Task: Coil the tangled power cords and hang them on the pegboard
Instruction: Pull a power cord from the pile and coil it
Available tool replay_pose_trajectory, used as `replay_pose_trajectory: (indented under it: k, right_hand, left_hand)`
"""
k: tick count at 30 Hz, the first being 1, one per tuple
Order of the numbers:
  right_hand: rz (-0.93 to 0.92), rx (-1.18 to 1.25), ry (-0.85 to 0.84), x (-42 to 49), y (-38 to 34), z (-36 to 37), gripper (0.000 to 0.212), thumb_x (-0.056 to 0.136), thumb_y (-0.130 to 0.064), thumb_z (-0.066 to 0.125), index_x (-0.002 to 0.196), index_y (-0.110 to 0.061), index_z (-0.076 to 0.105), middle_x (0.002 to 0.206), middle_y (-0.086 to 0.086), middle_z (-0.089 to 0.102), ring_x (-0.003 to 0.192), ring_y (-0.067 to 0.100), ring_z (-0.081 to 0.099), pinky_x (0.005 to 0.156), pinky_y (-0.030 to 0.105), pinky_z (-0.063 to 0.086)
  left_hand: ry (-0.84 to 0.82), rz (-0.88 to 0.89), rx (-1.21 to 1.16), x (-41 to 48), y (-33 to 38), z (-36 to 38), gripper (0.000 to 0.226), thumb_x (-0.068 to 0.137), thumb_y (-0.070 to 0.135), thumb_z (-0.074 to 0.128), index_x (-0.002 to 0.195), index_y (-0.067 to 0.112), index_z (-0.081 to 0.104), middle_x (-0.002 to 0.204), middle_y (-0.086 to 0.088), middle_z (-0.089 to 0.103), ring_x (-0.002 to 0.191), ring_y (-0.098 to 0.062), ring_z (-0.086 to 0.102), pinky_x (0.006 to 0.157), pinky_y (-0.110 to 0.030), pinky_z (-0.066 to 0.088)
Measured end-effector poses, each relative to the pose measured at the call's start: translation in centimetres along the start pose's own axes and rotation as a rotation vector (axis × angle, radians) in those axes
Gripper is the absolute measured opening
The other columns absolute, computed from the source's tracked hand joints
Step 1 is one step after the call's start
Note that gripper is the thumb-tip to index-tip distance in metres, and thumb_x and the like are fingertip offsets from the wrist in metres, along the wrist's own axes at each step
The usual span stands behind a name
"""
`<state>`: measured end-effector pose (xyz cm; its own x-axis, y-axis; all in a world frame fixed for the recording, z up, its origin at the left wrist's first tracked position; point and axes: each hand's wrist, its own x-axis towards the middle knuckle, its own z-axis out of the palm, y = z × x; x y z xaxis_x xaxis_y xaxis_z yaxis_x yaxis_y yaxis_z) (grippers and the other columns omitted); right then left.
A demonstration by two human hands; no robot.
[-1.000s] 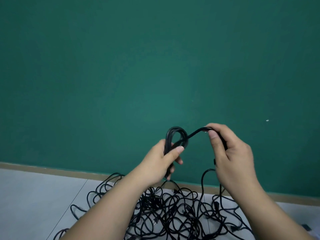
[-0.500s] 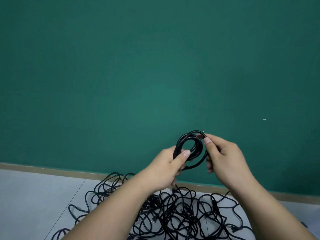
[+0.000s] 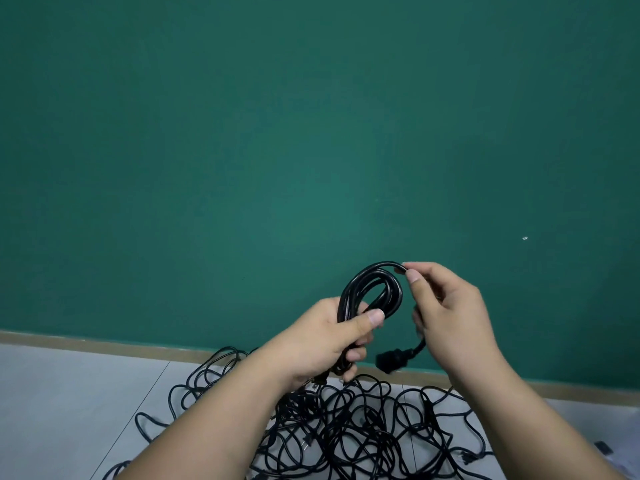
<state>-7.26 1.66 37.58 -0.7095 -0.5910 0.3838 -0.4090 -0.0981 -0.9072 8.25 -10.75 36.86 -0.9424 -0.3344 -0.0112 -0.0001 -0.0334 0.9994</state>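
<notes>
Gripping a coiled black power cord (image 3: 372, 289), left hand (image 3: 332, 337), right hand (image 3: 446, 306) pinching its last loop, plug end (image 3: 389, 359) dangling, tangled cord pile (image 3: 353, 424) below.

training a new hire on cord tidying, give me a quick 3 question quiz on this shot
1. True or false: the left hand grips the coiled cord.
2. Where does the tangled pile lie? A on the floor, B on a table, C on a hook.
3. Fill in: the right hand pinches the cord's top loop, and a black ___ dangles below that hand.
Key: 1 true; 2 A; 3 connector.
</notes>
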Motion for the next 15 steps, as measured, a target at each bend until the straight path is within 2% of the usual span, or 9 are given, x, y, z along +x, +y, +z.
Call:
replay_pose_trajectory:
  k: [2,3,5,6,7,9,10,12,15]
  right_hand:
    - [-0.037,-0.031,-0.015,0.1,0.0,-0.6,0.018,0.107,-0.029,0.061,0.104,-0.039,0.076,0.059,-0.004,0.052,0.053,0.025,0.038,0.054,0.037,0.035]
    - [-0.084,-0.082,-0.012,0.2,-0.1,-1.0,0.018,0.106,-0.029,0.062,0.103,-0.039,0.077,0.065,-0.008,0.061,0.055,0.026,0.043,0.055,0.038,0.039]
    - [-0.16,-0.195,0.006,0.6,0.1,-1.6,0.018,0.104,-0.029,0.065,0.101,-0.04,0.078,0.087,-0.01,0.074,0.072,0.022,0.061,0.068,0.037,0.05]
    - [-0.161,-0.248,0.003,0.8,0.6,-1.8,0.017,0.103,-0.029,0.066,0.099,-0.041,0.078,0.093,-0.011,0.075,0.079,0.016,0.065,0.072,0.031,0.052]
    - [-0.144,-0.305,-0.021,1.1,1.1,-2.0,0.017,0.103,-0.03,0.067,0.097,-0.042,0.078,0.095,-0.014,0.075,0.084,0.01,0.067,0.074,0.025,0.052]
    - [-0.053,-0.427,-0.148,1.4,2.4,-2.0,0.016,0.101,-0.031,0.069,0.094,-0.042,0.078,0.089,-0.016,0.077,0.086,0.007,0.07,0.078,0.024,0.054]
    - [-0.003,-0.476,-0.233,1.5,3.0,-2.0,0.015,0.1,-0.033,0.07,0.093,-0.042,0.078,0.083,-0.013,0.077,0.082,0.013,0.07,0.078,0.032,0.056]
    - [-0.004,-0.577,-0.365,1.4,3.3,-1.6,0.012,0.1,-0.042,0.068,0.093,-0.044,0.078,0.079,-0.006,0.075,0.078,0.02,0.068,0.078,0.04,0.056]
    - [-0.142,-0.712,-0.48,0.9,2.4,-0.5,0.018,0.103,-0.05,0.06,0.103,-0.042,0.077,0.096,-0.015,0.075,0.091,0.009,0.067,0.085,0.038,0.056]
  left_hand:
    - [-0.012,0.001,0.302,0.0,-0.2,-0.9,0.017,0.103,0.029,0.068,0.096,0.019,0.057,0.063,0.014,0.051,0.056,-0.014,0.047,0.054,-0.032,0.047]
    - [-0.033,-0.011,0.486,-0.1,-0.2,-1.3,0.013,0.102,0.031,0.07,0.102,0.022,0.06,0.065,0.018,0.061,0.058,-0.012,0.055,0.06,-0.031,0.051]
    - [-0.123,-0.005,0.721,-0.4,-0.1,-1.5,0.019,0.099,0.034,0.074,0.113,0.024,0.066,0.086,0.024,0.074,0.076,-0.003,0.069,0.078,-0.03,0.058]
    - [-0.167,0.009,0.727,-0.4,-0.2,-1.3,0.017,0.098,0.032,0.074,0.112,0.025,0.067,0.089,0.025,0.073,0.078,0.001,0.068,0.078,-0.024,0.057]
    - [-0.192,0.029,0.668,-0.7,0.2,-0.8,0.012,0.099,0.027,0.074,0.107,0.026,0.066,0.083,0.026,0.071,0.069,0.003,0.064,0.069,-0.017,0.053]
    - [-0.165,0.081,0.509,-0.6,0.8,-0.3,0.013,0.099,0.022,0.075,0.106,0.027,0.065,0.069,0.016,0.064,0.056,-0.011,0.055,0.056,-0.022,0.045]
    - [-0.109,0.118,0.455,-0.6,1.0,-0.3,0.013,0.099,0.025,0.075,0.107,0.027,0.065,0.065,0.01,0.061,0.056,-0.019,0.054,0.053,-0.027,0.044]
    - [0.047,0.172,0.356,-0.4,1.0,-0.9,0.012,0.099,0.028,0.074,0.101,0.023,0.064,0.062,0.007,0.054,0.056,-0.024,0.053,0.052,-0.032,0.045]
    - [0.259,0.119,0.274,-0.1,0.4,-2.7,0.02,0.102,0.019,0.069,0.088,0.015,0.056,0.063,0.002,0.044,0.057,-0.021,0.044,0.056,-0.038,0.047]
